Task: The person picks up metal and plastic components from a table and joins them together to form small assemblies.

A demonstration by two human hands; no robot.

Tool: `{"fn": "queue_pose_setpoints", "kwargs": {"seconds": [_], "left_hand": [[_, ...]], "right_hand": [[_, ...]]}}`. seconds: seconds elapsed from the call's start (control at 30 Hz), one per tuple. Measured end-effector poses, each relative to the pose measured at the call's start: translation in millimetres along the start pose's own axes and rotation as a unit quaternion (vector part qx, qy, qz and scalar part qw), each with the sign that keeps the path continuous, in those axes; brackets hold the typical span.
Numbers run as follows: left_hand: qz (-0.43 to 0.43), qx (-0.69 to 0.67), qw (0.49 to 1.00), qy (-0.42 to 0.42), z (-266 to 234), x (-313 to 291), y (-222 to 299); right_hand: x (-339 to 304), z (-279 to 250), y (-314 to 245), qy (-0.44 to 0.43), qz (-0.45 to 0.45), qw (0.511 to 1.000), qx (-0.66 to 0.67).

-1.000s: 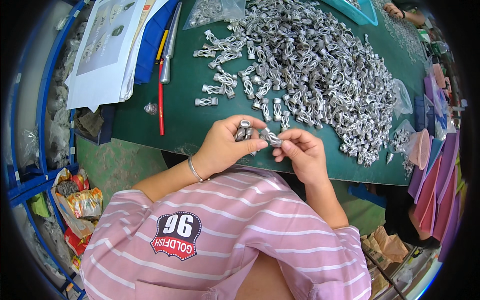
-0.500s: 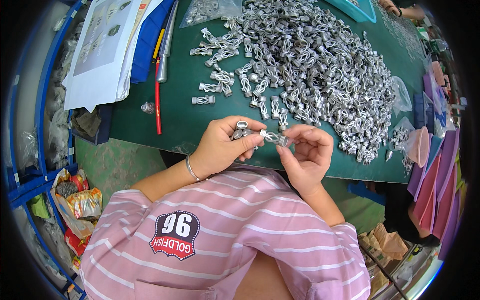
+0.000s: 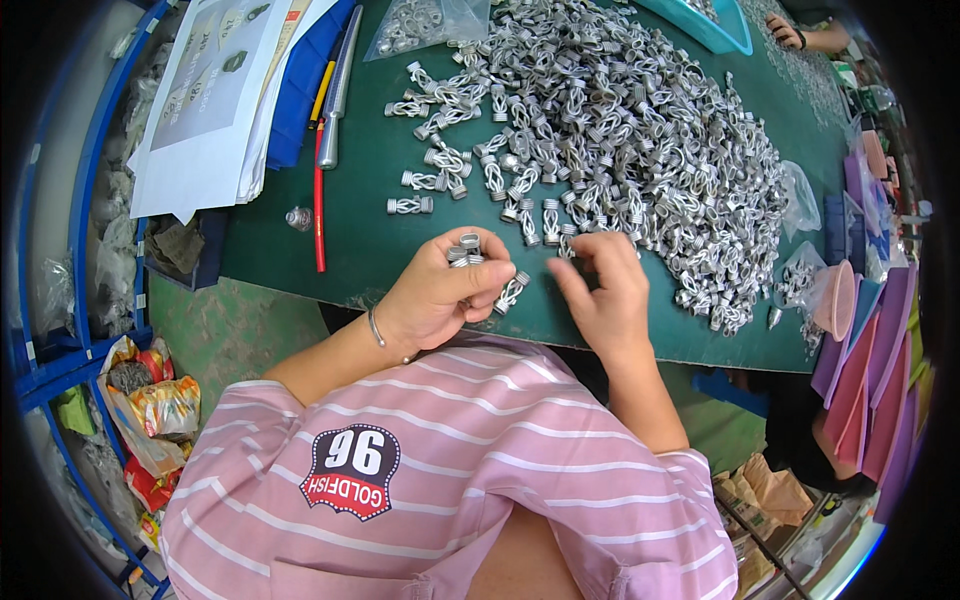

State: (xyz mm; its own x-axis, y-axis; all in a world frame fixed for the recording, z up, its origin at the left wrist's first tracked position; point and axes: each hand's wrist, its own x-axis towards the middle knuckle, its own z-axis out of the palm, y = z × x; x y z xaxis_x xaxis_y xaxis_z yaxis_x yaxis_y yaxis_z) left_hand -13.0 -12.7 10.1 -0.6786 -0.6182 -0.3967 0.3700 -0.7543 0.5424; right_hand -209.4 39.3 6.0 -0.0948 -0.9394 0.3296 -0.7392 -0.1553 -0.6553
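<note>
My left hand (image 3: 440, 290) is closed around several small silver metal fittings (image 3: 468, 250), each with ribbed ends joined by twisted strands. One more fitting (image 3: 512, 292) pokes out beyond its fingertips on the right. My right hand (image 3: 612, 300) hovers at the near edge of the heap, thumb and fingers apart. Right by its fingertips lies a single fitting (image 3: 566, 241), partly covered by the fingers; I see nothing held in that hand. Behind both hands spreads a large heap of the same fittings (image 3: 640, 130) on the green tabletop (image 3: 330, 250).
On the left are papers (image 3: 195, 120), a blue tray (image 3: 300, 110), a red pen (image 3: 319, 210) and a silver-handled tool (image 3: 330, 140). A clear bag (image 3: 425, 25) and a turquoise bin (image 3: 715, 28) stand at the back. Another person's hand (image 3: 785, 30) rests far right.
Both hands were holding one fitting between them. My right hand has let go of it and turned toward the heap, while my left hand keeps its fittings and has shifted slightly left.
</note>
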Motion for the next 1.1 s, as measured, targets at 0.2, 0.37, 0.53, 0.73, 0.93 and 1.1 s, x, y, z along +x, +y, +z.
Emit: {"fn": "queue_pose_setpoints", "kwargs": {"seconds": [0.2,0.37,0.53,0.73,0.93,1.1], "left_hand": [[0.011,0.108,0.992,0.058,6.5,-1.4,0.9],[0.055,0.21,0.975,0.055,12.2,0.4,-3.3],[0.069,0.326,0.941,0.054,10.4,-1.6,-0.4],[0.127,0.365,0.921,0.047,9.0,-2.9,-2.5],[0.244,0.445,0.861,0.018,3.1,-0.9,-7.9],[0.154,0.33,0.928,0.084,16.2,-8.1,-0.9]], "right_hand": [[-4.5,-2.3,0.6,0.028,0.044,0.998,0.025],[-7.6,-7.9,-1.2,0.011,0.071,0.976,0.203],[-7.7,-6.5,-17.4,0.004,-0.069,0.983,0.172],[-12.5,-1.7,-14.0,0.05,-0.03,0.971,0.231],[-8.6,-4.1,-20.1,-0.011,0.022,0.965,0.261],[10.0,-25.6,-6.3,-0.117,0.233,0.872,0.414]]}}
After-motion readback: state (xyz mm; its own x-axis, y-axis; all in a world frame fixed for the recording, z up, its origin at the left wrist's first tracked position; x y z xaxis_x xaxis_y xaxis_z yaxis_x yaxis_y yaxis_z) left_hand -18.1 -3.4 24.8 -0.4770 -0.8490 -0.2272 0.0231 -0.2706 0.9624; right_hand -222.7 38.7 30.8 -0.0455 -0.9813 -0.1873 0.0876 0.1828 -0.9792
